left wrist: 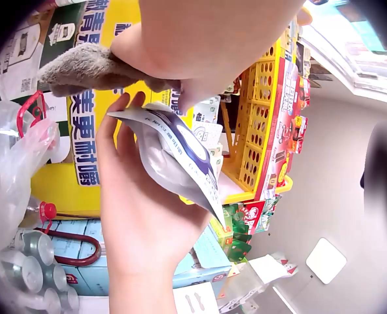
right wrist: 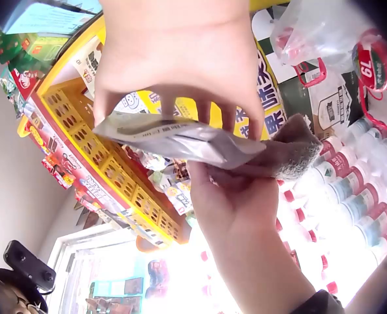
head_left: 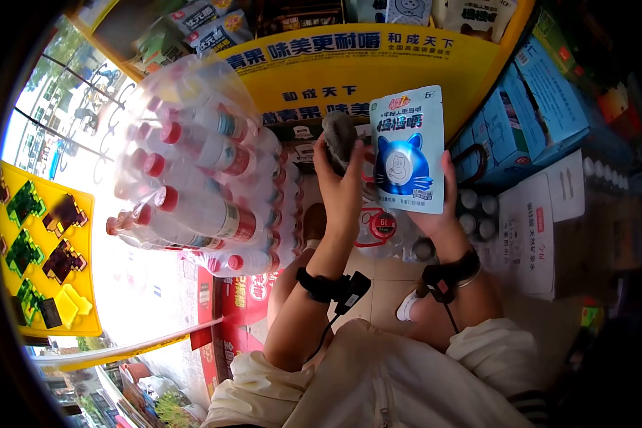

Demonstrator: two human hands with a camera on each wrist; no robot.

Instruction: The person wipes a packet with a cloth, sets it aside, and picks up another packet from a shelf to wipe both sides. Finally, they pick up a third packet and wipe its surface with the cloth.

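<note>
In the head view a light blue pouch [head_left: 407,153] with a blue cat face is held up by the right hand [head_left: 439,207], fingers behind it and thumb at its edge. The left hand [head_left: 333,185] grips a bunched grey cloth [head_left: 340,137] just left of the pouch. In the left wrist view the cloth [left wrist: 82,70] hangs from the left hand [left wrist: 213,46], beside the pouch [left wrist: 174,154] lying in the right hand [left wrist: 141,176]. The right wrist view shows the pouch [right wrist: 180,139] edge-on, with the cloth [right wrist: 288,150] close to its end.
Shrink-wrapped bottles [head_left: 214,164] stack up on the left. A yellow display shelf [head_left: 299,68] with snack packs stands ahead. Blue cartons [head_left: 506,121], cans [head_left: 478,214] and a white carton [head_left: 524,232] are at the right; a large 6L bottle [head_left: 383,225] stands below the hands.
</note>
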